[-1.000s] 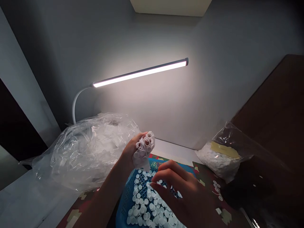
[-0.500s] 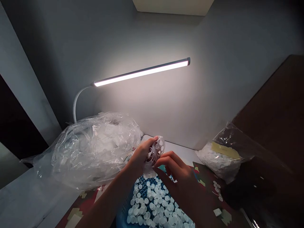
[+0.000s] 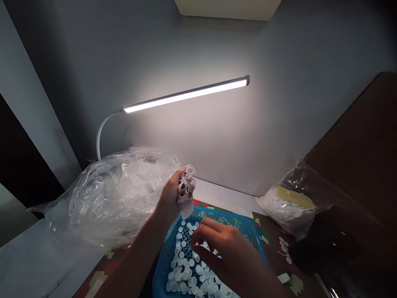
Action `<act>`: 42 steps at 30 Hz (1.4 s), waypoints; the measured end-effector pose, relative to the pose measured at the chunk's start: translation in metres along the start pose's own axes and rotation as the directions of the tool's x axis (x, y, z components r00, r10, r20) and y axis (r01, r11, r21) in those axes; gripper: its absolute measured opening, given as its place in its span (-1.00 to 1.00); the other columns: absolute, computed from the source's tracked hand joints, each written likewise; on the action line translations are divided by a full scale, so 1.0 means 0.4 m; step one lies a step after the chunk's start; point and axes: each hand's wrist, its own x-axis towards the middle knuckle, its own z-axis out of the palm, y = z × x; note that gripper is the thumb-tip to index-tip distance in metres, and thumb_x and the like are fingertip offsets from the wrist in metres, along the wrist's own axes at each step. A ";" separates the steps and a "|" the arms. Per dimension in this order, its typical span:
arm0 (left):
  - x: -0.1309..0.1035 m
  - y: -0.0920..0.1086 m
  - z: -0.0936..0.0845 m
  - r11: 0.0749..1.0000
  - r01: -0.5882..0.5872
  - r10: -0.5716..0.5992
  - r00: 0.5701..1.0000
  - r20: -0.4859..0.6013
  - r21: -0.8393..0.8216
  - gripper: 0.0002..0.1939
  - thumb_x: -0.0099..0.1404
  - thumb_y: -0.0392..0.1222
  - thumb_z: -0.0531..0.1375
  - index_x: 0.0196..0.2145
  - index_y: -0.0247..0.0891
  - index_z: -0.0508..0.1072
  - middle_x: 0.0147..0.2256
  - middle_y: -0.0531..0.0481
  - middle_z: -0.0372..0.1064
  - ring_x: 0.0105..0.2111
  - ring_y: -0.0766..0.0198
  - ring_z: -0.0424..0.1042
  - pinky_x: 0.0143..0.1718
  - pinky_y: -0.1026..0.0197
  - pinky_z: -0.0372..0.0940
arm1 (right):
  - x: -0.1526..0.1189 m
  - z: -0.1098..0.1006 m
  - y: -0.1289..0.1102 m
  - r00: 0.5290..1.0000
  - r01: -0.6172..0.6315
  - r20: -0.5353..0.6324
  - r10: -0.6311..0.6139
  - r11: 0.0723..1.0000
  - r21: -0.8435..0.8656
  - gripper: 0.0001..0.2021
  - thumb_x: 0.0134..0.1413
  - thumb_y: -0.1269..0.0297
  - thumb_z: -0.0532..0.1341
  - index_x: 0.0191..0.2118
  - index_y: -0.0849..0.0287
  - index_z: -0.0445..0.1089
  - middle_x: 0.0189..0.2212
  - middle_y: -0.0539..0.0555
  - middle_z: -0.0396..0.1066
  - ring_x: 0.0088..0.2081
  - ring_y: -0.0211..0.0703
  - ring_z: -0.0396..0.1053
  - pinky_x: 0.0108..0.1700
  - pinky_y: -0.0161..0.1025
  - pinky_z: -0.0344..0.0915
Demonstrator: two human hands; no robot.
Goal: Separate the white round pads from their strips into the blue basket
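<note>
My left hand (image 3: 170,192) is closed around a crumpled white sheet with round holes (image 3: 186,186). It holds the sheet up above the far left side of a blue plastic basket (image 3: 256,236). My right hand (image 3: 217,244) is lower, over the basket, with its fingers curled and the thumb near the index fingertip. What lies between those fingertips, if anything, is too small to make out. Many small white round discs (image 3: 182,263) lie in the basket under my right hand, which hides part of them.
A large clear plastic bag (image 3: 124,198) of white pieces fills the left side. Another clear bag (image 3: 282,211) with white bits and a yellow strip stands on the right. A few discs (image 3: 283,244) lie on the patterned mat (image 3: 274,252). A lit bar lamp (image 3: 186,94) hangs above.
My left hand has moved left and slightly up with the holed sheet. My right hand has come away from the sheet and down over the basket.
</note>
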 end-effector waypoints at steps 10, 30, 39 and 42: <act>-0.018 -0.034 0.010 0.992 -0.008 -0.001 0.998 0.068 0.127 -0.68 0.05 -0.02 0.28 -0.55 -0.28 0.26 -0.66 0.16 0.14 -0.70 0.47 0.13 -0.67 0.39 0.06 | 0.022 0.001 0.016 0.954 -0.038 -0.299 0.027 0.999 -0.030 -0.76 0.18 0.35 0.14 -0.04 0.01 0.28 -0.25 -0.01 0.36 -0.50 -0.33 0.31 -0.51 -0.38 0.24; -0.013 -0.045 0.011 0.986 0.152 -0.156 0.985 0.073 0.062 -0.73 0.11 -0.06 0.26 -0.53 -0.30 0.32 -0.64 0.12 0.22 -0.69 0.45 0.20 -0.67 0.37 0.07 | 0.032 0.012 0.014 0.936 0.000 -0.352 -0.015 0.999 -0.043 -0.91 0.19 0.38 0.11 -0.23 0.08 0.33 -0.33 -0.03 0.36 -0.50 -0.35 0.30 -0.48 -0.39 0.21; -0.018 -0.040 0.013 0.978 0.199 -0.204 0.976 0.078 0.070 -0.71 0.14 -0.04 0.23 -0.56 -0.28 0.30 -0.68 0.13 0.16 -0.72 0.44 0.16 -0.70 0.36 0.07 | 0.034 0.013 0.007 0.921 -0.009 -0.388 -0.028 0.996 -0.093 -0.92 0.20 0.37 0.08 -0.28 0.13 0.31 -0.40 -0.03 0.36 -0.58 -0.39 0.21 -0.53 -0.42 0.14; -0.006 -0.037 0.009 0.979 0.204 -0.204 0.976 0.070 0.003 -0.72 0.13 -0.08 0.22 -0.58 -0.28 0.28 -0.68 0.13 0.18 -0.72 0.45 0.18 -0.69 0.37 0.10 | 0.031 0.015 0.006 0.959 -0.020 -0.284 -0.026 0.987 -0.156 -0.85 0.13 0.46 0.10 -0.44 0.15 0.27 -0.49 -0.07 0.32 -0.57 -0.37 0.19 -0.52 -0.43 0.11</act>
